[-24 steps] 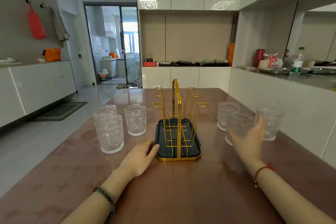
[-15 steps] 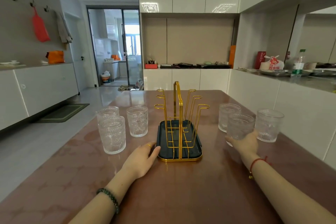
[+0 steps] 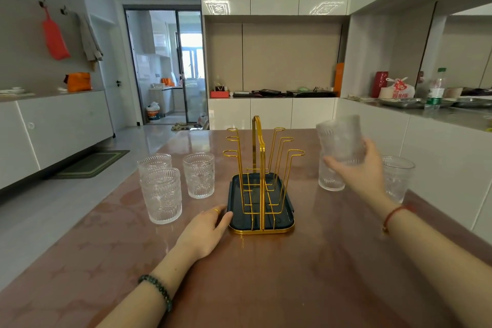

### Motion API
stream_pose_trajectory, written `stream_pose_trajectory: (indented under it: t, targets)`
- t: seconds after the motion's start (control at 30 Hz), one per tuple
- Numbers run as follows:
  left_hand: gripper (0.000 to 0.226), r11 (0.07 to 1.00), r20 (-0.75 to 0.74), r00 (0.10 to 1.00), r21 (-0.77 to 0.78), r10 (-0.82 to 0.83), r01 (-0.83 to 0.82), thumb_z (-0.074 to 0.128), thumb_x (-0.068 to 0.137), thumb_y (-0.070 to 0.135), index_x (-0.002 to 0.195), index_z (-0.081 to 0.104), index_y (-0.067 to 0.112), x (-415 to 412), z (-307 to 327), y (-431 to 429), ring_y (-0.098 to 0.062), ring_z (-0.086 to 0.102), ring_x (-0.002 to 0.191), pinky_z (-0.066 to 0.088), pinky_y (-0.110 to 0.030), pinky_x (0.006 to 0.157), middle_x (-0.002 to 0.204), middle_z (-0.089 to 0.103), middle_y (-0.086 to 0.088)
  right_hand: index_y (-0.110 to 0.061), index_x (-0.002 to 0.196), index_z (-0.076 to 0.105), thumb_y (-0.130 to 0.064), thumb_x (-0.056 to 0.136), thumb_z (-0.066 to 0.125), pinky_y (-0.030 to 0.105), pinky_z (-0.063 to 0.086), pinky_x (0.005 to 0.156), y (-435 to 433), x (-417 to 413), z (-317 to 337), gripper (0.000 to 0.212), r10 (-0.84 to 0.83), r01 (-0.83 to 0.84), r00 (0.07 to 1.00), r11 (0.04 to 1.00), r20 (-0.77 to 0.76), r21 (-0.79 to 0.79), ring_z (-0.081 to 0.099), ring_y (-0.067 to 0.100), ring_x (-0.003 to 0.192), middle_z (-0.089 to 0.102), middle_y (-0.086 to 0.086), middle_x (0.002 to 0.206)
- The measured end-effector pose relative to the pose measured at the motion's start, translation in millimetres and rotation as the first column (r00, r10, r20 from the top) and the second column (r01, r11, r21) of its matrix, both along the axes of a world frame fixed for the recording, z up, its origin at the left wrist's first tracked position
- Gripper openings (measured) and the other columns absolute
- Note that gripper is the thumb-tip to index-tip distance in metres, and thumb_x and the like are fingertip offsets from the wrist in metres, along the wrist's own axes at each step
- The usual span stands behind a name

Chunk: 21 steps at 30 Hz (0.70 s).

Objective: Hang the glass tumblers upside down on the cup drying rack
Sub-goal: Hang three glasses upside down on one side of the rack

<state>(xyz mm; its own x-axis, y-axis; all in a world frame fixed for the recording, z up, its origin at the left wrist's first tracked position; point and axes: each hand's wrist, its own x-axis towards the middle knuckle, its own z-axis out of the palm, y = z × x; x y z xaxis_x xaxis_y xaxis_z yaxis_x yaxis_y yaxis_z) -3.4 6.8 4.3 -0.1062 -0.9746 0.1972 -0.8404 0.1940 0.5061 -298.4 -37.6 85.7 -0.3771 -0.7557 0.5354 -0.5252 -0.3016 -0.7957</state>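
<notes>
A gold wire cup rack [image 3: 262, 168] stands on a dark tray [image 3: 286, 218] in the middle of the brown table. All its prongs are bare. My right hand [image 3: 358, 170] holds a ribbed glass tumbler [image 3: 339, 137] lifted above the table, right of the rack and blurred by motion. Two more tumblers stand on the right, one [image 3: 328, 181] behind my hand and one [image 3: 398, 177] further right. Three tumblers stand on the left: near [image 3: 162, 196], far left [image 3: 154, 164] and middle [image 3: 199, 174]. My left hand [image 3: 205, 231] rests flat on the table, fingertips touching the tray's left front corner.
The table [image 3: 253, 282] reaches to a white counter [image 3: 439, 114] on the right with metal trays, a bottle and a bag. A low white cabinet runs along the left wall. A floor mat [image 3: 91, 164] lies beyond the table's left edge.
My right hand closed around the nearest right-side tumbler and raised it off the table, tilting it. The left hand stayed at the tray corner.
</notes>
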Motion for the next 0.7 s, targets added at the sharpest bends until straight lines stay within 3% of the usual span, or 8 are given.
stream_pose_trajectory:
  t: [0.1, 0.2, 0.3, 0.53, 0.7]
  targets:
    - [0.046, 1.000, -0.007, 1.000, 0.002, -0.004, 0.004, 0.032, 0.098, 0.036, 0.138, 0.041, 0.015, -0.1, -1.3, -0.5, -0.018, 0.048, 0.127, 0.033, -0.028, 0.106, 0.137, 0.055, -0.003, -0.011, 0.125, 0.050, -0.031, 0.061, 0.082, 0.029, 0.043, 0.085, -11.6, 3.9, 42.8, 0.075, 0.070, -0.069, 0.988, 0.998, -0.134, 0.011, 0.055, 0.023, 0.109, 0.058, 0.008, 0.121]
    - [0.048, 1.000, -0.006, 1.000, 0.009, 0.001, -0.001, 0.032, 0.097, 0.038, 0.138, 0.040, 0.015, 1.9, -4.4, -4.0, -0.018, 0.047, 0.130, 0.032, -0.032, 0.111, 0.137, 0.054, -0.001, -0.009, 0.128, 0.047, -0.033, 0.062, 0.081, 0.027, 0.038, 0.090, -26.7, 13.7, 77.3, 0.078, 0.076, -0.073, 0.987, 0.997, -0.144, 0.024, 0.049, 0.024, 0.120, 0.052, 0.009, 0.132]
    - [0.052, 0.998, 0.052, 0.997, 0.008, 0.062, -0.062, 0.030, 0.097, 0.042, 0.141, 0.037, 0.015, 3.6, -9.1, -8.8, -0.017, 0.034, 0.140, 0.020, -0.037, 0.118, 0.146, 0.045, -0.002, -0.007, 0.128, 0.044, -0.032, 0.062, 0.082, 0.028, 0.040, 0.090, -43.5, 23.8, 97.3, 0.079, 0.071, -0.068, 0.986, 0.997, -0.149, 0.022, 0.049, 0.024, 0.119, 0.051, 0.009, 0.133]
    - [0.058, 0.990, 0.162, 0.978, 0.029, 0.132, -0.138, 0.022, 0.096, 0.049, 0.146, 0.027, 0.019, 4.1, -12.3, -13.0, -0.010, 0.015, 0.146, 0.009, -0.034, 0.120, 0.157, 0.024, 0.002, -0.004, 0.127, 0.040, -0.030, 0.065, 0.081, 0.026, 0.037, 0.077, -83.2, 44.7, 112.0, 0.079, 0.077, -0.070, 0.975, 0.997, -0.210, 0.039, 0.048, 0.027, 0.117, 0.049, 0.013, 0.130]
    - [0.065, 0.986, 0.256, 0.963, 0.113, 0.086, -0.119, 0.016, 0.094, 0.054, 0.149, 0.011, 0.019, 3.1, -9.2, -11.7, -0.009, 0.000, 0.147, 0.000, -0.033, 0.120, 0.160, 0.007, 0.004, -0.004, 0.127, 0.049, -0.036, 0.065, 0.078, 0.029, 0.042, 0.087, -111.5, 60.9, 108.7, 0.075, 0.130, -0.112, 0.958, 0.990, -0.255, 0.083, 0.050, 0.026, 0.119, 0.053, 0.012, 0.131]
